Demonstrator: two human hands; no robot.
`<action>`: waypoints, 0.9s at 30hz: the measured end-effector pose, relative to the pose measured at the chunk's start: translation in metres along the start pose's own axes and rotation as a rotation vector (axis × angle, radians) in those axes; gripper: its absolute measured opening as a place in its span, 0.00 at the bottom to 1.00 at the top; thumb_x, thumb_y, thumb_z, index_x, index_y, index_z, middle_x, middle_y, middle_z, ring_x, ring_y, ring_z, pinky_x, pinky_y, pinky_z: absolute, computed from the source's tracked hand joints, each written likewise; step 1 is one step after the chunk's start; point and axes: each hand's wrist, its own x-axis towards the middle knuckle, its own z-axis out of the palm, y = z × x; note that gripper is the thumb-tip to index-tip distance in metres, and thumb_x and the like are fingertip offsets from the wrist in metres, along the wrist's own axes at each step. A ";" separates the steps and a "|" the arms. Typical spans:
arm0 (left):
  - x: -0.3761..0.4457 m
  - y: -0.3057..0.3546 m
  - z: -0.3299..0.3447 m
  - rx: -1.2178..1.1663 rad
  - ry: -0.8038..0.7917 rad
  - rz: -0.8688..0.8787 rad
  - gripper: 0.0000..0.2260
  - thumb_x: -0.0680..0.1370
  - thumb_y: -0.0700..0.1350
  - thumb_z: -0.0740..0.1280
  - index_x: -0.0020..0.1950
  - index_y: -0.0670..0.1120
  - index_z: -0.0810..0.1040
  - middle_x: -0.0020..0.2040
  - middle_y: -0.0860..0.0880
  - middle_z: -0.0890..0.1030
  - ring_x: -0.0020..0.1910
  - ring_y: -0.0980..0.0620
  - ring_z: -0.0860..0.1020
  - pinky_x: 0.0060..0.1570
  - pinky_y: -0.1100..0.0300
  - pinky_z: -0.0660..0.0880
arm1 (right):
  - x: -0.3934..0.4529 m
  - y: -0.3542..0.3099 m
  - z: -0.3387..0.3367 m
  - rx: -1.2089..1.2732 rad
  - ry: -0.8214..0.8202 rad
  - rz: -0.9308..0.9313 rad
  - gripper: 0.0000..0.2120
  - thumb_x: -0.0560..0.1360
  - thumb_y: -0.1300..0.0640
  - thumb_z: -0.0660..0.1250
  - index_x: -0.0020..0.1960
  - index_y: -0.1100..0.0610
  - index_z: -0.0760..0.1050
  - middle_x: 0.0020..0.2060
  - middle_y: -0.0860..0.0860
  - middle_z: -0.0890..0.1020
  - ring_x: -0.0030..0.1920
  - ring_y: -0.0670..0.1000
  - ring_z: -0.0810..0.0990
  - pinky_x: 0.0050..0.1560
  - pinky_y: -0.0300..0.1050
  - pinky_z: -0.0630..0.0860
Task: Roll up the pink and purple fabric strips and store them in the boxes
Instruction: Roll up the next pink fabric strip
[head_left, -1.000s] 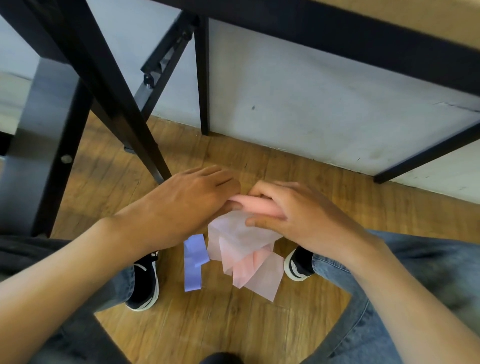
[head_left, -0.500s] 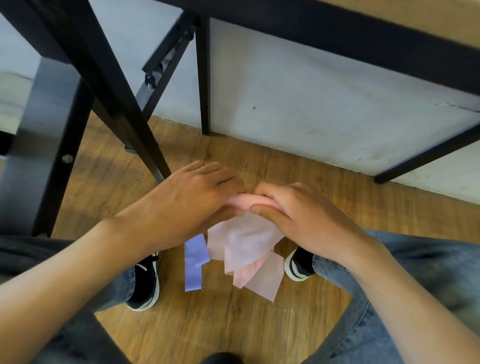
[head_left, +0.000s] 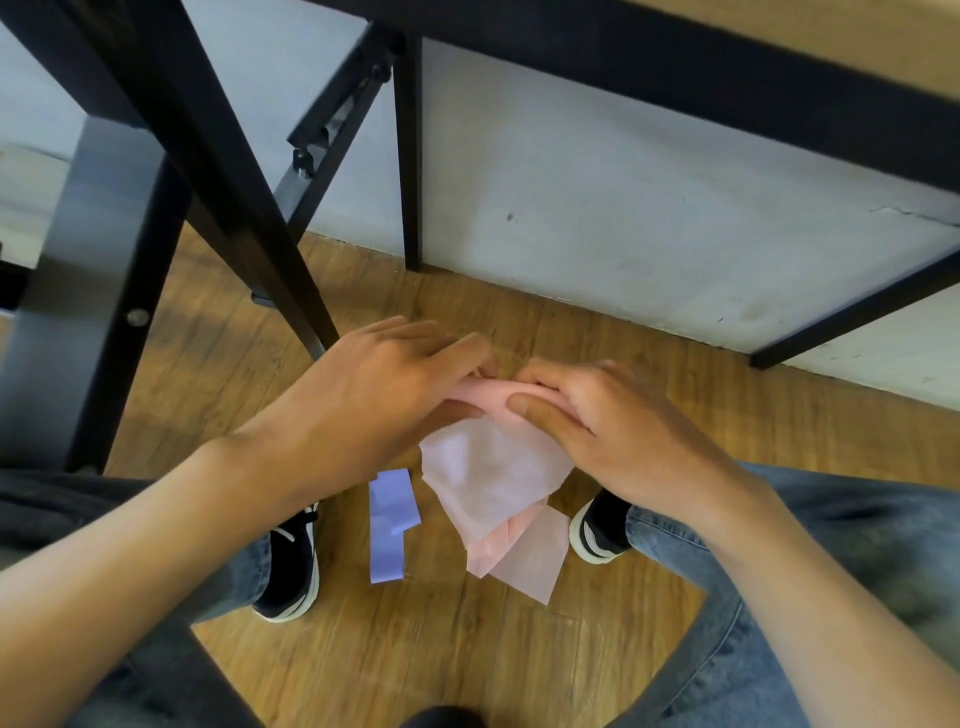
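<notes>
both hands, left and right, pinch the pink strip; its rolled end seemingly lies left-right.

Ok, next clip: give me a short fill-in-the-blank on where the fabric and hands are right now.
1. Both hands, left hand and right hand, hold the rolled end of the ____ strip.
2. The purple strip lies on the wooden ____.
3. The purple strip lies nearer the person's ____ shoe.
Missing words: pink; floor; left
</notes>
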 end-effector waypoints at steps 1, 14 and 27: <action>0.000 -0.001 -0.001 0.016 0.002 0.004 0.11 0.77 0.50 0.71 0.55 0.46 0.78 0.42 0.52 0.80 0.39 0.52 0.79 0.44 0.60 0.72 | 0.000 -0.001 -0.001 0.024 0.004 0.006 0.08 0.80 0.41 0.66 0.53 0.45 0.76 0.37 0.42 0.80 0.39 0.44 0.78 0.34 0.38 0.66; 0.000 -0.002 -0.002 0.061 0.000 0.029 0.11 0.81 0.50 0.64 0.58 0.47 0.81 0.49 0.50 0.84 0.46 0.49 0.82 0.45 0.55 0.76 | 0.000 0.001 -0.009 0.111 0.069 0.002 0.15 0.73 0.36 0.72 0.54 0.44 0.78 0.43 0.41 0.84 0.43 0.45 0.82 0.40 0.51 0.79; -0.001 -0.003 0.006 0.079 -0.013 0.037 0.11 0.79 0.49 0.69 0.60 0.48 0.80 0.50 0.51 0.83 0.48 0.51 0.80 0.48 0.57 0.75 | 0.000 0.001 -0.004 -0.029 0.004 0.037 0.13 0.76 0.37 0.67 0.54 0.43 0.74 0.40 0.43 0.81 0.39 0.43 0.79 0.35 0.41 0.72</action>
